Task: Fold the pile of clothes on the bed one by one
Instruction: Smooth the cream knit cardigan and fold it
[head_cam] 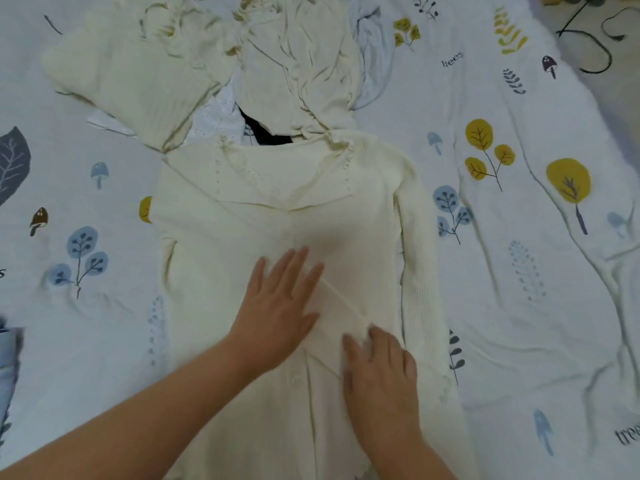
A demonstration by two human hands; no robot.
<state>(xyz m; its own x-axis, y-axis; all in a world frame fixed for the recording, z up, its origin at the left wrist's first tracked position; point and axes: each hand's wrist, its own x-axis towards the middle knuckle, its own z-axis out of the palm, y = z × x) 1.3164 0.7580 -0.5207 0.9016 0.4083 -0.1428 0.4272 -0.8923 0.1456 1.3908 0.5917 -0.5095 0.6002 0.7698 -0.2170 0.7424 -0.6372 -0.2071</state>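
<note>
A cream knit sweater (287, 209) lies flat in the middle of the bed, neckline away from me. One sleeve is folded across its front; the other runs down its right side. My left hand (280, 299) presses flat on the sweater's middle with straight fingers. My right hand (381, 368) rests lower right on the folded sleeve's cuff, fingers bent over its edge. Beyond the sweater sits the pile of clothes (214, 64): cream garments, a dotted white piece, something black and a pale blue piece.
The bed sheet (519, 306) is white with printed trees, leaves and mushrooms and spreads on both sides of the sweater. A blue cloth (7, 368) shows at the left edge. Black cables (595, 46) lie at the far right corner.
</note>
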